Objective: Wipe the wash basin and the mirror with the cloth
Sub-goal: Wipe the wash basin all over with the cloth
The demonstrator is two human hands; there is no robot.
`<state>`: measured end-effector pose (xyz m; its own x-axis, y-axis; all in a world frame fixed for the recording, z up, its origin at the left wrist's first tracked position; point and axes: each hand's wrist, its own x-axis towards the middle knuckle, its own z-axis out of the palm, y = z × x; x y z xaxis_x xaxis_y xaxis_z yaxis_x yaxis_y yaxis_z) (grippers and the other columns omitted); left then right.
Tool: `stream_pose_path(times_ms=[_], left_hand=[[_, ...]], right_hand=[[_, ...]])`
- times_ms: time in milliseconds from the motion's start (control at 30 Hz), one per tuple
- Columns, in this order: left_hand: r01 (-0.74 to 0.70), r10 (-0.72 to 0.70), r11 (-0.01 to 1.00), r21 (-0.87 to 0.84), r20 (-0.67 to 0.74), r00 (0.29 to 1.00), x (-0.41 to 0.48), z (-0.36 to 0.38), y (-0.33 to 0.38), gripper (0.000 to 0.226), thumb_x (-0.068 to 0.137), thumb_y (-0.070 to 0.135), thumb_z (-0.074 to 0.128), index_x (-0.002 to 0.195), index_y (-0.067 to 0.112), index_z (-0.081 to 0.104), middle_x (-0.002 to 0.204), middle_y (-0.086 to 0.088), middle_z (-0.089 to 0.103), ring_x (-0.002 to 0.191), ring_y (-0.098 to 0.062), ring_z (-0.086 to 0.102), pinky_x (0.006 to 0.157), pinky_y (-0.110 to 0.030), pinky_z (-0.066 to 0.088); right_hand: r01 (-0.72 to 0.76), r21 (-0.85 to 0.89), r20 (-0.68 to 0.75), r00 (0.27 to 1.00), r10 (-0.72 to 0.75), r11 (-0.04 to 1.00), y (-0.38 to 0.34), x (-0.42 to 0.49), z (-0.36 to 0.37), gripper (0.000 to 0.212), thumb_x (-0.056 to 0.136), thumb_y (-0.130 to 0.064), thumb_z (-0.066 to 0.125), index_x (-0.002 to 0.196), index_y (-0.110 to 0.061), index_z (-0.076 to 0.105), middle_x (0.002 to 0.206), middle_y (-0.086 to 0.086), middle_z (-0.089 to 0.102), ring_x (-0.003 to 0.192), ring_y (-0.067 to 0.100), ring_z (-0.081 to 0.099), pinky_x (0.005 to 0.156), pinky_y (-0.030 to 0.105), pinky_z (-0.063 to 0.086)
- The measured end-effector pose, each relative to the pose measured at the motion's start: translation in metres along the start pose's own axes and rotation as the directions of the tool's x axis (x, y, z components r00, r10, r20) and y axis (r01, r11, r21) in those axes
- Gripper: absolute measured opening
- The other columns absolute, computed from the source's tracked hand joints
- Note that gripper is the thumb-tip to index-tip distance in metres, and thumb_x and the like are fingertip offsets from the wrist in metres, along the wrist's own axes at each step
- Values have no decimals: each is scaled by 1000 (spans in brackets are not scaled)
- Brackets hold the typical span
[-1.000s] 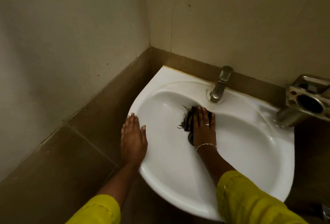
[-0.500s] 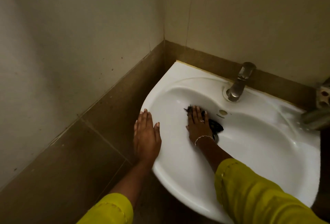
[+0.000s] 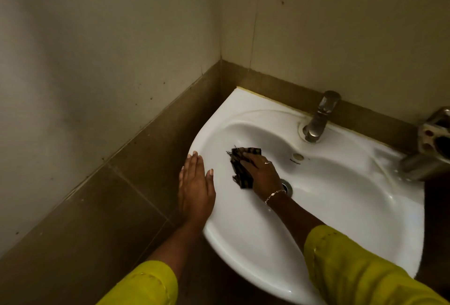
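Cloth pressed into wash basin under flat right hand; left hand spread flat on rim.

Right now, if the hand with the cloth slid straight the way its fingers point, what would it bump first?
Probably the basin wall; the right hand, on the cloth, points up-left. Depth is unclear.

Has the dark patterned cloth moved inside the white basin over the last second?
Yes. The dark patterned cloth, pressed under the right hand, has shifted leftward: earlier it was just below the metal tap, now it lies left of the drain.
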<state>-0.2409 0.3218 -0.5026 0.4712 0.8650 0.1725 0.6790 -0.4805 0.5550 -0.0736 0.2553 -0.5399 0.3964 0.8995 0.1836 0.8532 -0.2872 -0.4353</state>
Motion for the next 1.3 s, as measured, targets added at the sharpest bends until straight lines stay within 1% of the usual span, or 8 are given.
stream_pose_path(times_ms=[133,233,400,600,733,900,1067,1300], left_hand=[[-14,14,1000,8,0,1000,-1,0,0,63,88,38,19,135,0,36,147,-14,33,138,-26,27,113,-36,16],[-5,5,1000,15,-3,1000,-1,0,0,63,87,37,20,135,0,36,147,-14,33,138,-26,27,113,-36,16],[-17,16,999,40,1,1000,-1,0,1,61,88,36,19,136,1,34,148,-14,32,139,-26,26,113,-36,16],[-17,15,996,88,21,1000,-2,0,2,56,88,27,23,137,2,33,149,-13,30,140,-25,23,114,-37,15],[-20,17,995,99,27,999,-2,-1,4,56,88,27,22,137,3,32,150,-13,28,140,-25,22,114,-37,14],[-25,20,994,110,45,999,-2,-1,3,54,90,25,22,138,2,31,151,-13,26,141,-25,20,115,-37,13],[-12,7,993,120,45,999,-1,-1,3,45,96,17,32,138,2,29,151,-13,25,141,-24,18,115,-36,12],[-12,7,993,114,47,999,-2,-5,8,46,95,15,34,138,0,29,151,-15,25,141,-25,18,115,-38,12]], right_hand=[[82,-97,214,975,-60,992,7,-1,18,75,61,15,66,132,0,46,140,25,41,126,44,43,101,51,38],[-43,-174,380,919,107,984,8,4,24,67,92,-18,40,147,-10,3,155,17,-5,144,35,0,116,44,7],[-177,-209,461,850,256,962,3,11,36,68,94,-48,26,147,-22,-7,156,7,-15,143,30,-12,117,49,-2],[-93,-147,574,802,162,985,-16,6,27,81,71,-46,9,147,-24,-7,156,7,-16,143,32,-13,115,43,-6],[-61,11,619,784,41,998,-22,-2,26,74,82,-49,17,147,-22,-4,156,5,-14,143,32,-13,116,45,-5],[-69,298,608,782,-133,952,-28,-19,29,87,75,-77,21,143,-27,-3,157,6,-6,141,25,-15,116,44,-6],[-147,487,612,761,-216,861,-39,-40,17,64,88,-27,41,144,-8,19,155,17,2,143,31,-6,118,46,-3],[-173,539,630,732,-258,824,-38,-76,0,59,86,-22,42,142,-9,27,155,12,11,145,24,1,119,45,2]])
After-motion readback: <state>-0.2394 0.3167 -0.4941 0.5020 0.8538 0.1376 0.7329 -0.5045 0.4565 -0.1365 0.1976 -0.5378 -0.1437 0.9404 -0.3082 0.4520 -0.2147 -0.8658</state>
